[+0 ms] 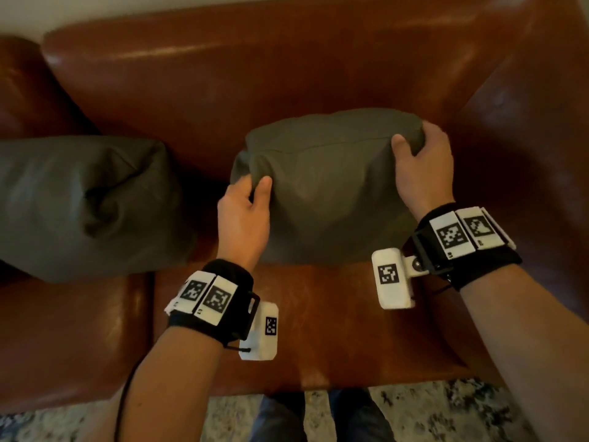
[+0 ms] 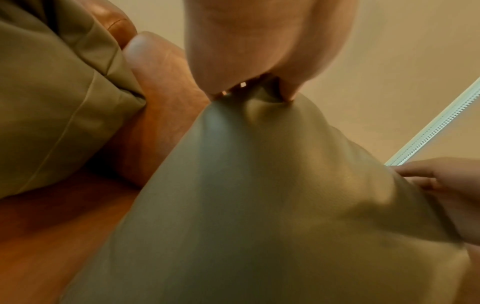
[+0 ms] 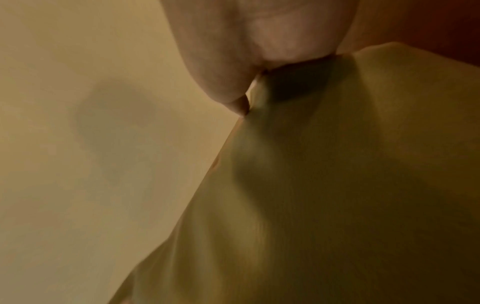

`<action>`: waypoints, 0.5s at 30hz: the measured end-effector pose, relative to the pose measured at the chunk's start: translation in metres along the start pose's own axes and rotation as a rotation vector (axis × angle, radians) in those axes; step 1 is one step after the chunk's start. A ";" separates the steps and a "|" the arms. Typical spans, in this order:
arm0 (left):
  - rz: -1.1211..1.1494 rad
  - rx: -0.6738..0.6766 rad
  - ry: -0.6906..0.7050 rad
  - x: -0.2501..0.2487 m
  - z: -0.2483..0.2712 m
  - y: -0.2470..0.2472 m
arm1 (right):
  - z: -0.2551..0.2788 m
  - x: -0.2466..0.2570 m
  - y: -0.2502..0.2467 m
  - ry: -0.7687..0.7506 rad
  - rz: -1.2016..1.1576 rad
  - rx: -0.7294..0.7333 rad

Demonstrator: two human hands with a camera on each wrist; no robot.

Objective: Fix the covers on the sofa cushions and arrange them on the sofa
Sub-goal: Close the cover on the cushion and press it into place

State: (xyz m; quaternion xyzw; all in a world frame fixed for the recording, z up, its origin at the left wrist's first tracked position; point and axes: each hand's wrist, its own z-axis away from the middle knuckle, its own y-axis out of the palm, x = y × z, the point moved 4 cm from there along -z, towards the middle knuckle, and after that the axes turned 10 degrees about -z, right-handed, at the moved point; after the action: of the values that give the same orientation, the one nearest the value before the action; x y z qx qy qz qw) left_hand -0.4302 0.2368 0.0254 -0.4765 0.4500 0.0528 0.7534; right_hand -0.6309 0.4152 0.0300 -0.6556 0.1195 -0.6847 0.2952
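Between both hands: olive cushion [image 1: 322, 186], upright on sofa [image 1: 287, 74] seat. Left hand [image 1: 243, 215] pinches near-left corner; right hand [image 1: 424, 167] grips far-right corner. Step, apparently: placing. Next: settle against backrest, release. Second cushion [image 1: 86, 202] lies beyond left hand.

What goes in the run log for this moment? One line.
left hand: pinches cushion corner | right hand: grips other top corner | cushion: upright on sofa | second cushion: lies left

The second cushion [image 1: 86, 202] is cut off by the head view's left edge. The right hand's fingers [image 1: 438, 135] curl out of sight behind the held cushion [image 1: 325, 186].
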 end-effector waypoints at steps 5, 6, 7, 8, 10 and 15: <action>-0.014 0.057 0.091 -0.006 -0.009 0.012 | 0.037 0.074 0.046 -0.476 0.182 0.169; 0.017 0.059 0.100 -0.005 -0.007 0.013 | 0.041 0.081 0.065 -0.503 0.224 0.274; 0.052 0.050 0.106 -0.002 -0.006 0.013 | 0.043 0.085 0.083 -0.508 0.278 0.351; 0.077 0.030 0.117 0.001 -0.004 0.010 | 0.043 0.085 0.097 -0.506 0.336 0.393; 0.072 -0.060 0.154 0.009 0.000 -0.001 | 0.039 0.079 0.117 -0.517 0.416 0.394; 0.006 -0.150 0.099 0.046 -0.021 -0.020 | 0.038 0.065 0.121 -0.565 0.384 0.318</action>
State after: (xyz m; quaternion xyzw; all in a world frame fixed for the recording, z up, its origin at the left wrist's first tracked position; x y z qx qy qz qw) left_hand -0.4061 0.1940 0.0020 -0.5323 0.4829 0.0652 0.6923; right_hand -0.5617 0.2913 0.0215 -0.7304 0.0465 -0.4189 0.5375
